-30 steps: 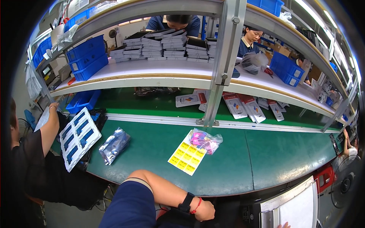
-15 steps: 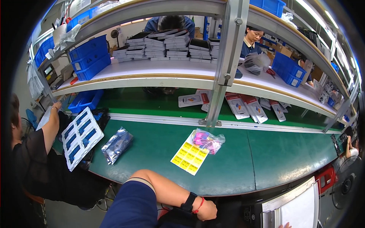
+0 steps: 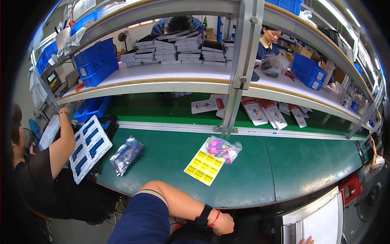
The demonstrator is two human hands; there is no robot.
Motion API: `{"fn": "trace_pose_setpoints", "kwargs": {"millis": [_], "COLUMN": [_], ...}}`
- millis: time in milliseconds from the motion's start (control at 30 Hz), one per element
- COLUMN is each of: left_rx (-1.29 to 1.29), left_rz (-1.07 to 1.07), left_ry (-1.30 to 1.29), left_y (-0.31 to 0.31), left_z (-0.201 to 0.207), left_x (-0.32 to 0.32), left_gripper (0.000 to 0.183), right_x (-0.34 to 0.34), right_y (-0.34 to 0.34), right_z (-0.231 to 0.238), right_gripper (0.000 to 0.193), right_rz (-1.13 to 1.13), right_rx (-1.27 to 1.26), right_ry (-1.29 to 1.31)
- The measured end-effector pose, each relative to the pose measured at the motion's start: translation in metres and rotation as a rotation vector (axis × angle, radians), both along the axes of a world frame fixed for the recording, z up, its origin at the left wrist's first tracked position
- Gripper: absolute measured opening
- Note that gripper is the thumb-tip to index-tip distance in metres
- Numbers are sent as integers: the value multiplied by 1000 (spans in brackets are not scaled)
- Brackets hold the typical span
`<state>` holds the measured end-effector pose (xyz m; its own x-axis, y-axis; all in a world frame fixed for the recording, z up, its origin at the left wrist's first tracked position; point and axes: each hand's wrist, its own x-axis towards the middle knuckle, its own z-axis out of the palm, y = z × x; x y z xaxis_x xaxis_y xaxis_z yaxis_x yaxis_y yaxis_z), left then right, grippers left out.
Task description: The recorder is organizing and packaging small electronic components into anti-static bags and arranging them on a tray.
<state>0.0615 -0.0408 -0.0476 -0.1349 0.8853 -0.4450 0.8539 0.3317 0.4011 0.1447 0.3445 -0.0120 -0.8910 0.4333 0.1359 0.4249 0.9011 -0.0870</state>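
My left hand (image 3: pixel 224 224), with a black wristband and a red cord bracelet, hangs below the near table edge. Its fingers look curled under, and anything inside them is hidden. Only the fingers of my right hand (image 3: pixel 308 240) show at the lower border, lying apart on a white panel with a metal frame (image 3: pixel 323 221). On the green table (image 3: pixel 243 183) beyond my arm lies a sheet of yellow labels (image 3: pixel 204 166). A clear bag with pink contents (image 3: pixel 224 149) overlaps the sheet's far end. Farther left rests a silvery antistatic bag (image 3: pixel 126 156).
At the left, a co-worker's arm (image 3: pixel 63 142) reaches beside a white tray of blue parts (image 3: pixel 90 148). Printed white-and-red packages (image 3: pixel 254 111) lie under the shelf (image 3: pixel 162 88), which carries stacked flat boxes (image 3: pixel 166 51) and blue bins (image 3: pixel 95 61). A metal post (image 3: pixel 239 73) stands at the far edge.
The co-worker's arm at the left has shifted slightly to the right, and the white tray beside it is more covered. The view has moved a little; my hands keep nearly the same pose.
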Motion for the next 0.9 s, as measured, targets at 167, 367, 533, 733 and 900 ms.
{"fn": "trace_pose_setpoints", "kwargs": {"millis": [167, 367, 533, 733, 900], "left_rx": [15, 17, 1, 5, 6], "left_rz": [7, 6, 6, -2, 1], "left_ry": [-5, -3, -6, -1, -1], "left_y": [-1, -1, 0, 0, 1], "left_z": [-1, -2, -4, -2, -1], "left_x": [1, 0, 1, 1, 1], "left_gripper": [33, 36, 36, 35, 35], "right_x": [-1, 0, -1, -1, 0], "right_y": [1, -6, -5, -1, 1], "right_z": [1, 7, 6, 3, 1], "right_gripper": [58, 58, 59, 59, 59], "right_rz": [3, -9, -3, 1, -8], "right_rx": [3, 5, 6, 15, 5], "right_ry": [4, -1, -2, -10, -15]}}
